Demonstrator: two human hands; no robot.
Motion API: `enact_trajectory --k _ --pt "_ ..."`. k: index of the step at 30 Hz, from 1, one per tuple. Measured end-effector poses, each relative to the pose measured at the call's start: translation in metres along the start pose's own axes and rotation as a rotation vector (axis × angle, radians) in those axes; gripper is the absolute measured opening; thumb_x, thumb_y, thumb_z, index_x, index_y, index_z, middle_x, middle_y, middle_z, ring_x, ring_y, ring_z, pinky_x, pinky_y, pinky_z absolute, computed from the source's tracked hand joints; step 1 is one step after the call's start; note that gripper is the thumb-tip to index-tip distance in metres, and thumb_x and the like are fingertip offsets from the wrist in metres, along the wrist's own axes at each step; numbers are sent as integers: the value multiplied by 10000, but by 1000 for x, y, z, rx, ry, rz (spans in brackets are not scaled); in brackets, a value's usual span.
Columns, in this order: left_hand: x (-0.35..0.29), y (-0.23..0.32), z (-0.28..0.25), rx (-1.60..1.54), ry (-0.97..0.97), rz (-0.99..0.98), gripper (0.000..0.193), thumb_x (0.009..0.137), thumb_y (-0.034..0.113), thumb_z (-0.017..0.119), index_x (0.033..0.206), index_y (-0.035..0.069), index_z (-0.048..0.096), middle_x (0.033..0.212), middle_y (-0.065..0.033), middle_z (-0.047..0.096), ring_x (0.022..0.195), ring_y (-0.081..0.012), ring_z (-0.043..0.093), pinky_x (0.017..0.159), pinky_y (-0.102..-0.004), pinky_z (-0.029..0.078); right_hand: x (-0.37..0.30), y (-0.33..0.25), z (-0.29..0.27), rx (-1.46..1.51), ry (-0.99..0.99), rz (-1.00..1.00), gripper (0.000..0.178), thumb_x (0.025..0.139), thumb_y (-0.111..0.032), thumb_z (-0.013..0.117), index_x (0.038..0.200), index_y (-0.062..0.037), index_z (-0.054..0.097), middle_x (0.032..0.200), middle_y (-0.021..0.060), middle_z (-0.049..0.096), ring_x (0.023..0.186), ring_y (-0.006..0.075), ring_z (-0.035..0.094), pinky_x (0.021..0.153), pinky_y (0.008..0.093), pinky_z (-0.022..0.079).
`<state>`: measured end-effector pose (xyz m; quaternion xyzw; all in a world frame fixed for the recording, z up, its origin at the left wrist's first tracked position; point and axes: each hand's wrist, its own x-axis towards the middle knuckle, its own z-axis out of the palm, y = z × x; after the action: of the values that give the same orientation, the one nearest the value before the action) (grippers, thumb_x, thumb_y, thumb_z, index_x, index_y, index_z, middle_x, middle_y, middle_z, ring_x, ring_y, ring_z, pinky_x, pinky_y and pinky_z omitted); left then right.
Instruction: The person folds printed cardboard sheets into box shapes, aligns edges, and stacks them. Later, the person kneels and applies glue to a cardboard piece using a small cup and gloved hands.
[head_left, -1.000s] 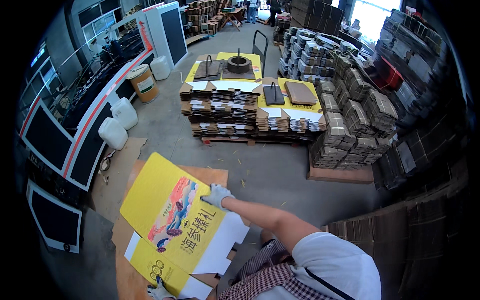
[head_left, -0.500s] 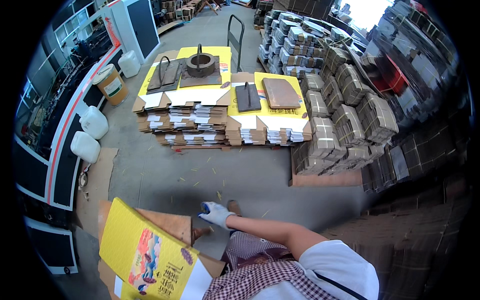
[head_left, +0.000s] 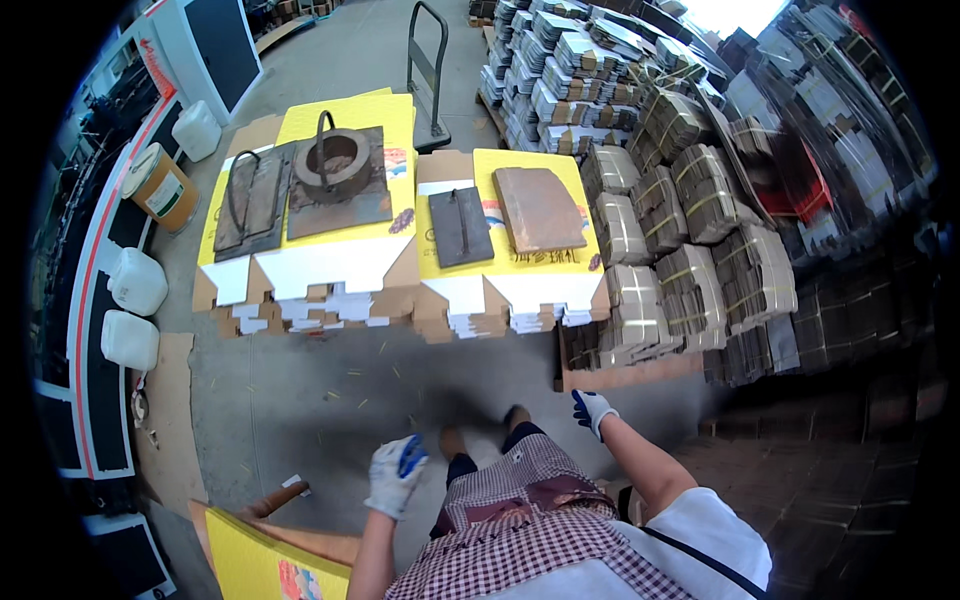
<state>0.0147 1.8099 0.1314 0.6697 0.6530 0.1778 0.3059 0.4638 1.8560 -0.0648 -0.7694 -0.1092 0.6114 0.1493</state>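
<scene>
Both my hands wear white gloves with blue palms, and nothing shows in either. My left hand (head_left: 397, 475) hangs over the floor at lower middle, fingers loosely bent and apart. Nearest to it on the left is a yellow printed cardboard sheet (head_left: 250, 560) on a brown board, cut off by the lower edge. My right hand (head_left: 593, 408) is held out to the right, fingers pointing forward, beside the pallet of bundled cardboard (head_left: 632, 310). Ahead lie stacks of flat yellow printed cartons (head_left: 330, 262), weighted with a metal ring with a handle (head_left: 335, 165) and handled metal plates (head_left: 462, 228).
A brown metal slab (head_left: 540, 210) also rests on the cartons. Behind them stands a hand trolley (head_left: 428, 80). White jugs (head_left: 130, 340) and a brown drum (head_left: 160, 190) line the left wall. A brown tube-like piece (head_left: 275, 497) and yellow strap scraps are on the floor.
My view has moved closer to the carton stacks. The yellow sheet has dropped toward the lower left. My left hand has come into view, and my right hand has swung out to the right.
</scene>
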Motion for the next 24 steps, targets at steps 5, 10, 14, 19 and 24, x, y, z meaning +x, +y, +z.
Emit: enact_trajectory --k 5,10,14,19,24 --pt "123 46 100 -636 -187 -224 401 943 206 646 1283 -2 605 1185 -107 684 1048 -218 666 941 -340 512 72 -92 -40 94 102 -144 325 933 -435 622 1071 -145 665 834 40 658 713 186 634 581 342 495" --pt "263 79 186 -1295 -233 -623 477 990 376 588 1303 17 574 1171 -91 664 1060 -221 644 947 -355 503 175 -248 -78 269 85 -450 247 970 -323 588 1041 -101 668 835 55 666 731 175 660 592 309 517" --pt "375 93 252 -1524 -305 -1016 721 939 625 537 1384 64 457 1338 -142 545 1238 -294 540 991 -453 478 253 -395 -105 -227 328 -792 256 954 -314 603 965 -66 663 749 24 631 668 153 596 625 299 473" --pt "461 112 308 -1847 -150 -1207 790 937 683 455 1498 135 360 1498 -134 432 1361 -341 431 1068 -545 402 323 -537 -75 -573 271 -827 420 931 -435 574 1091 -58 667 1006 138 671 941 304 615 821 381 482" --pt "503 129 333 -2026 15 -1284 701 972 667 344 1515 225 360 1529 -107 418 1400 -355 391 1114 -594 307 377 -591 -65 -611 130 -595 526 870 -549 624 1095 -82 716 1056 147 720 990 304 668 858 360 493"
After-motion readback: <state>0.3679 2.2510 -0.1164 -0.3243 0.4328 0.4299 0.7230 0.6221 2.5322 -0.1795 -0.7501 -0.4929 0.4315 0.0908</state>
